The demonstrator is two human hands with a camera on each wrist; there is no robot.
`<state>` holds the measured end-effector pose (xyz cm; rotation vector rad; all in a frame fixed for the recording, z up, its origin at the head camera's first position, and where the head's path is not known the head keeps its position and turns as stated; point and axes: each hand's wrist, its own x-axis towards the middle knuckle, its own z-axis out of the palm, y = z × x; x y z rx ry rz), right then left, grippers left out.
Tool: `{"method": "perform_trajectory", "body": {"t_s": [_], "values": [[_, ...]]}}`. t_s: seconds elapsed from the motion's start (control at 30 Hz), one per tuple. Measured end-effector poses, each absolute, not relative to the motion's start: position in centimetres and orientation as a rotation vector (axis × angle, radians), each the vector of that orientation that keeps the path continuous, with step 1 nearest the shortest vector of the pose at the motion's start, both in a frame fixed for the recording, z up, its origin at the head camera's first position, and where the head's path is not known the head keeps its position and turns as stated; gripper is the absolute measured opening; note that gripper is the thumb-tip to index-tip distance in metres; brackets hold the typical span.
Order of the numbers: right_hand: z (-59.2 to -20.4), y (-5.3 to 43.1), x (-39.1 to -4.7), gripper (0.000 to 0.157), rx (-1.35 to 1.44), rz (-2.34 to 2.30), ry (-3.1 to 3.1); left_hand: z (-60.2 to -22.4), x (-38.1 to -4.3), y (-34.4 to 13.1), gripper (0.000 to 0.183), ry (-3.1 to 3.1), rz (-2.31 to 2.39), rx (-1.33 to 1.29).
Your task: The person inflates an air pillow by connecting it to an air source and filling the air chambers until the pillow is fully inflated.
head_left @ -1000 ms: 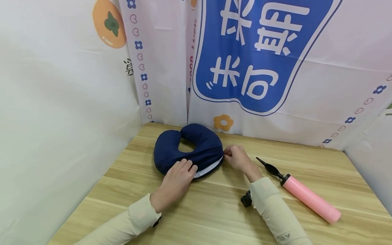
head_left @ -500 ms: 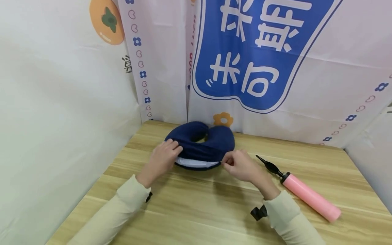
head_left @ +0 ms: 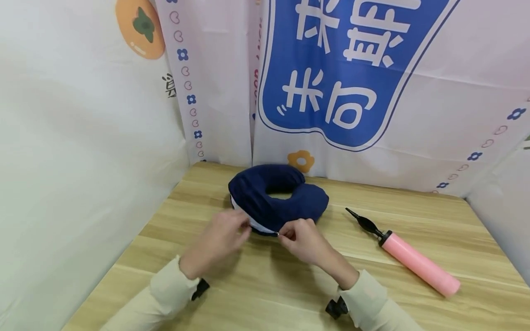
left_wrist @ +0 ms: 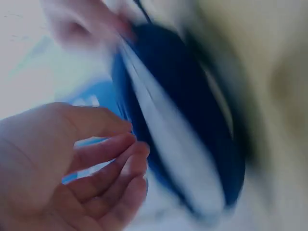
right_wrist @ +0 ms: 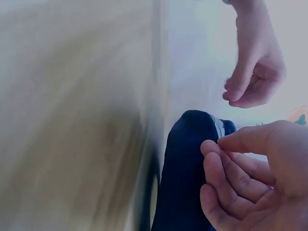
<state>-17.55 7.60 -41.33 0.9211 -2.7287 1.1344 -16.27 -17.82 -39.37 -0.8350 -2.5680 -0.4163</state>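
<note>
A navy U-shaped neck pillow (head_left: 304, 202) lies on the table with its gap towards the back right. Along its front left, the cover's zipped edge gapes and shows a white lining or insert (left_wrist: 168, 127). My right hand (head_left: 305, 241) pinches the small zipper pull (head_left: 278, 233) at the right end of this gape, thumb against forefinger. My left hand (head_left: 219, 239) hovers by the gape, fingers loosely bent with nothing between them. The right wrist view shows that left hand (right_wrist: 260, 72) apart from the pillow (right_wrist: 185, 163).
To the right, a pink hand pump (head_left: 420, 264) with a black nozzle lies on the wooden table (head_left: 265, 294). A printed cloth (head_left: 219, 87) hangs behind the table, and white sheeting (head_left: 83, 138) stands along the left side.
The pillow has turned clockwise, bringing its white gape from the front right to the front left. My right hand has moved left and nearer. My left hand has let go of the pillow.
</note>
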Motion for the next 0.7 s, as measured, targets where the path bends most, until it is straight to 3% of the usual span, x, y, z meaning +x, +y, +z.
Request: {"method": "perform_trajectory", "body": {"t_s": [0.17, 0.7], "values": [[-41.9, 6.8, -17.2, 0.010, 0.921, 1.172, -2.738, -41.1, -14.1, -14.9, 0.006, -2.733, -0.804, -0.846], [-42.3, 6.4, -16.8, 0.013, 1.191, 0.975, -2.715, -43.1, -14.2, -12.9, 0.006, -2.714, -0.835, -0.750]]}}
